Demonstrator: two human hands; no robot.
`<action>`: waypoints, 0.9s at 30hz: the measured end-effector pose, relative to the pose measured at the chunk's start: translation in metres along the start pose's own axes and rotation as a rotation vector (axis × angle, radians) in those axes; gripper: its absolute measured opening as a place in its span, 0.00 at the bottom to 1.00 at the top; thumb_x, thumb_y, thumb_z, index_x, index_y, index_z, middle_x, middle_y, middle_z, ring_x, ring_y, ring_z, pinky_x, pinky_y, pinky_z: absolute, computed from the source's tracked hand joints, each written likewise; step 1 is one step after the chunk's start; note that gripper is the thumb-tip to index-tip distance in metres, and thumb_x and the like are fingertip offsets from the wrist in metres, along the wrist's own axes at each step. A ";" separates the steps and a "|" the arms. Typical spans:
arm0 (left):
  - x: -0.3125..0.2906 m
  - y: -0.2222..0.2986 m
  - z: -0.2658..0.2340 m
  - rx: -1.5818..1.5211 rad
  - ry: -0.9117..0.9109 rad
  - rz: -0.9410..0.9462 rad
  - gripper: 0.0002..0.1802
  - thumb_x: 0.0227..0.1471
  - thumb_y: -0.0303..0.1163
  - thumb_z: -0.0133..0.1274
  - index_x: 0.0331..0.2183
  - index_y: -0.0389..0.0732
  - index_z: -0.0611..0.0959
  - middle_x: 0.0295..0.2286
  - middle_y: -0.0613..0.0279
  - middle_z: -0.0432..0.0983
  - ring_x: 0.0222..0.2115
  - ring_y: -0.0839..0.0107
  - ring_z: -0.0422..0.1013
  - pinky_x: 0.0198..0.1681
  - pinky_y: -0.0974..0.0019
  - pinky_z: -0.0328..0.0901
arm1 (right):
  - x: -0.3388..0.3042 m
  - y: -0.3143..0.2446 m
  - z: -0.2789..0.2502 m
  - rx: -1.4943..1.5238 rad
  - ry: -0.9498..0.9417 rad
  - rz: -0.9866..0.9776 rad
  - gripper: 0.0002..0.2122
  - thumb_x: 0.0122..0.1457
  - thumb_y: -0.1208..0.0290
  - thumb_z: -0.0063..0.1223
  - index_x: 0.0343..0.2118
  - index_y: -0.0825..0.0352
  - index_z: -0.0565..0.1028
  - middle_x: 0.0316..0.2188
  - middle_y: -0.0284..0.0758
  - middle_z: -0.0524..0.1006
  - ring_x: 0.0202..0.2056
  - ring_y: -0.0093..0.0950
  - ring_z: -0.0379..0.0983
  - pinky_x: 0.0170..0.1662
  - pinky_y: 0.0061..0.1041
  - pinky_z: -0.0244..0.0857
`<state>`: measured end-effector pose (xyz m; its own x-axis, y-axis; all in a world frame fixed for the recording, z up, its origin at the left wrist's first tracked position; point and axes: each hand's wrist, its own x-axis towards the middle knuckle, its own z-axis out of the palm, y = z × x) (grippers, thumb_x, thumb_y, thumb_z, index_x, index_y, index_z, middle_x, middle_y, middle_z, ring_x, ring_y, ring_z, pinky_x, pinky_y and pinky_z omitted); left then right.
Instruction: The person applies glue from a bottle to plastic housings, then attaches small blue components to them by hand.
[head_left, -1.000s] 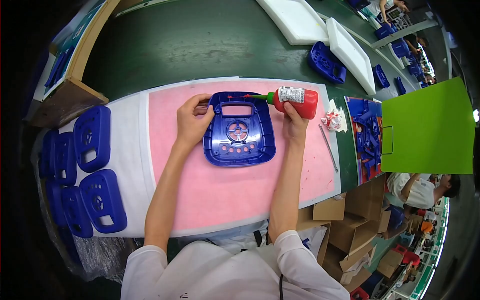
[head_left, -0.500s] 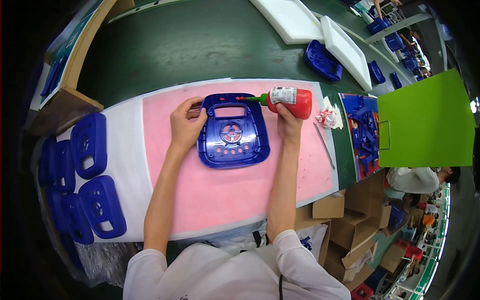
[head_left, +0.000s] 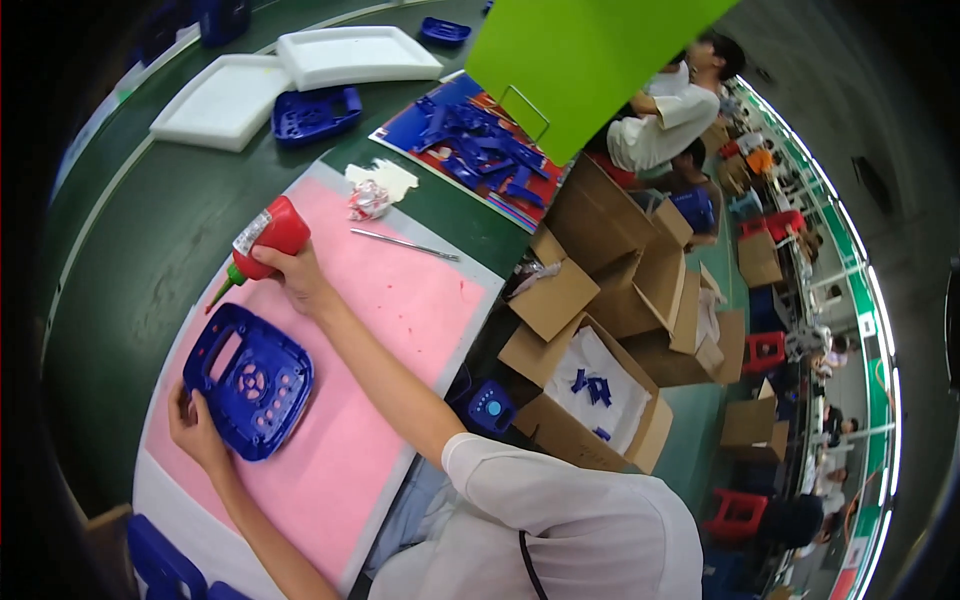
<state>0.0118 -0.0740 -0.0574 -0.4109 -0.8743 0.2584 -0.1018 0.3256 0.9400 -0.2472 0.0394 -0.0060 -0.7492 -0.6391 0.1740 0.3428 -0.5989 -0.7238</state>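
Note:
A blue plastic housing cover, with a rectangular window and round cut-outs, rests on the pink mat. My left hand holds its left edge, thumb over the rim and fingers at the side. My right hand is closed round a red squeeze bottle with a green nozzle, tipped nozzle-down. The nozzle's reddish tip is close to the cover's far edge; whether they touch, I cannot tell. Small red spots show on the cover near that edge.
Right of the bottle are a crumpled wipe and a metal rod. Beyond lie white trays, another blue cover and a pile of blue parts beside a green panel. Open cartons stand at right.
The view has swung to the right, bringing cartons and distant workers into sight. The bottle's nozzle has shifted from over the cover to its far edge. Both hands keep their holds.

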 end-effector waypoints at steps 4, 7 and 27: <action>0.004 0.005 0.010 -0.044 -0.025 -0.028 0.16 0.53 0.18 0.49 0.46 0.32 0.75 0.41 0.57 0.74 0.40 0.71 0.72 0.43 0.72 0.67 | 0.004 0.000 -0.013 0.433 0.163 0.258 0.22 0.52 0.55 0.60 0.45 0.62 0.70 0.36 0.33 0.75 0.35 0.24 0.74 0.34 0.23 0.73; 0.006 0.003 0.006 -0.104 -0.031 0.019 0.15 0.53 0.18 0.49 0.45 0.32 0.76 0.41 0.57 0.74 0.40 0.71 0.72 0.43 0.72 0.67 | 0.008 0.007 -0.015 1.153 0.161 0.465 0.28 0.48 0.43 0.59 0.40 0.66 0.74 0.31 0.33 0.76 0.24 0.23 0.72 0.27 0.16 0.74; 0.004 0.020 0.009 -0.128 -0.010 -0.013 0.15 0.52 0.18 0.51 0.44 0.30 0.75 0.39 0.56 0.74 0.37 0.73 0.73 0.41 0.75 0.68 | -0.013 -0.167 -0.063 -0.984 0.122 0.048 0.10 0.53 0.79 0.44 0.33 0.70 0.78 0.21 0.36 0.77 0.22 0.22 0.74 0.26 0.21 0.69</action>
<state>0.0004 -0.0676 -0.0394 -0.4195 -0.8744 0.2440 0.0090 0.2648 0.9643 -0.3302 0.1779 0.0701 -0.8187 -0.5655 0.0998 -0.2074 0.1291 -0.9697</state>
